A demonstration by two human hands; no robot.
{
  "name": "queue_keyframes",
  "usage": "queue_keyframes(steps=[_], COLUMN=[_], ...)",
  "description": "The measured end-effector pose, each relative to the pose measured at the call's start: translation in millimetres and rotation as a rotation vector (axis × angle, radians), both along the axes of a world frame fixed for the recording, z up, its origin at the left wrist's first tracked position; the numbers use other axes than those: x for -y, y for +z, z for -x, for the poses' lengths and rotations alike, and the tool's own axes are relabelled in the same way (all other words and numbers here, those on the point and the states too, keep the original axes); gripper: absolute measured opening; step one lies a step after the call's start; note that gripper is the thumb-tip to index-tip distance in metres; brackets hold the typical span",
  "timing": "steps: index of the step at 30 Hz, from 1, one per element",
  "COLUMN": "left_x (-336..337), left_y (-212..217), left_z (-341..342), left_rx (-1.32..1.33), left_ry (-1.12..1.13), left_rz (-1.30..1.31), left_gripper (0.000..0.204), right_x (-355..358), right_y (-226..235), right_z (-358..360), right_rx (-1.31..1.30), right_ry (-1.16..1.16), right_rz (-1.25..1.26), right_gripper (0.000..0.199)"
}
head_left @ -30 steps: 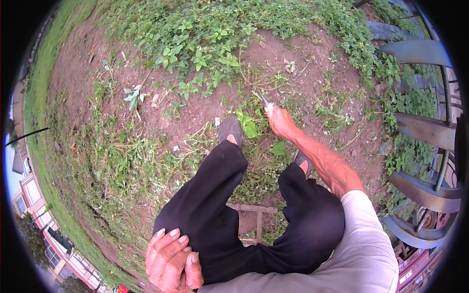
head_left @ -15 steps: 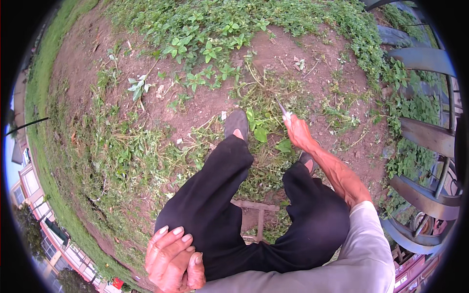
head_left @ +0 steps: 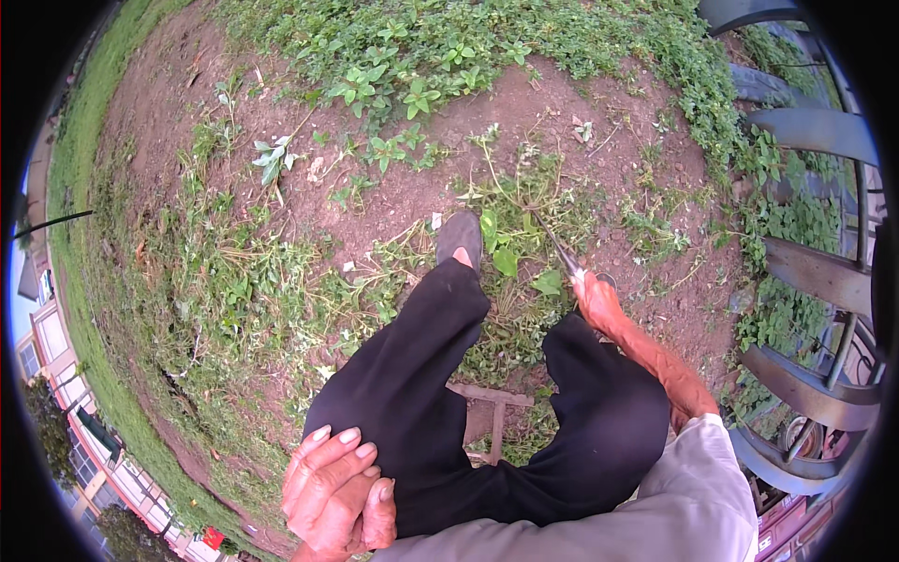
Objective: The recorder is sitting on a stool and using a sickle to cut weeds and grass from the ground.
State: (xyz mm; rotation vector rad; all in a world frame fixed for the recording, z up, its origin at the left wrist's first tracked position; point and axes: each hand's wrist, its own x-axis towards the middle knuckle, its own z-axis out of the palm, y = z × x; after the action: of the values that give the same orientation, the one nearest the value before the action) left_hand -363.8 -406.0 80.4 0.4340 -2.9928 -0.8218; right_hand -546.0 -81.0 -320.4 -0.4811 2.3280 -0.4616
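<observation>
My right hand (head_left: 599, 302) is closed around the light-coloured handle of a thin metal hand tool (head_left: 563, 253), held out over the ground just beyond my right knee. Its slim shaft slants away to the left, and the far end is lost among a tangle of uprooted weeds (head_left: 524, 199). Near the lower left, my left hand (head_left: 335, 496) rests beside my left thigh with its fingers curled in and nothing visible in it. A grey shoe (head_left: 461, 237) on my left foot stands next to the broad green leaves (head_left: 506, 260).
Between my legs shows a low wooden frame (head_left: 496, 401). Cut weeds (head_left: 243, 281) litter the brown soil on the left. Dense green plants (head_left: 403, 56) grow at the far side. A fence of curved metal bars (head_left: 815, 262) runs along the right.
My right hand has drawn back toward me and slightly right with the tool. The weed tangle at its tip has shifted nearer too. My left hand has stayed by my thigh.
</observation>
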Motion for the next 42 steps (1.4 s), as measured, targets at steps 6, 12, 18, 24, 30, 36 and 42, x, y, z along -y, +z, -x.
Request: queue_keyframes(steps=[6, 12, 18, 24, 30, 36, 42], left_x=[2, -6, -4, 2, 10, 4, -2], left_y=[4, 3, 5, 4, -2, 2, 5], left_z=[0, 8, 9, -4, -9, 1, 5], left_rx=[0.014, 0.032, 0.038, 0.0, -0.016, -0.03, -0.01], left_ry=[-0.001, 0.019, 0.047, 0.042, 0.062, 0.067, 0.075], left_rz=[-0.005, -0.006, 0.016, -0.043, -0.052, -0.054, -0.046], left_gripper=[0.003, 0.004, 0.006, 0.005, 0.006, 0.007, 0.008], right_x=[24, 197, 190, 70, -45, 91, 207], right_y=[8, -22, -14, 11, 25, -4, -15], right_z=[21, 84, 69, 39, 7, 59, 62], right_rx=[0.041, -0.024, -0.042, 0.051, 0.039, -0.049, -0.063], right_ry=[0.014, 0.113, 0.243, 0.162, 0.096, 0.176, 0.27], right_rz=[0.073, 0.354, 0.234, -0.028, -0.147, 0.153, 0.237], right_gripper=[0.037, 0.038, 0.041, 0.044, 0.043, 0.042, 0.045])
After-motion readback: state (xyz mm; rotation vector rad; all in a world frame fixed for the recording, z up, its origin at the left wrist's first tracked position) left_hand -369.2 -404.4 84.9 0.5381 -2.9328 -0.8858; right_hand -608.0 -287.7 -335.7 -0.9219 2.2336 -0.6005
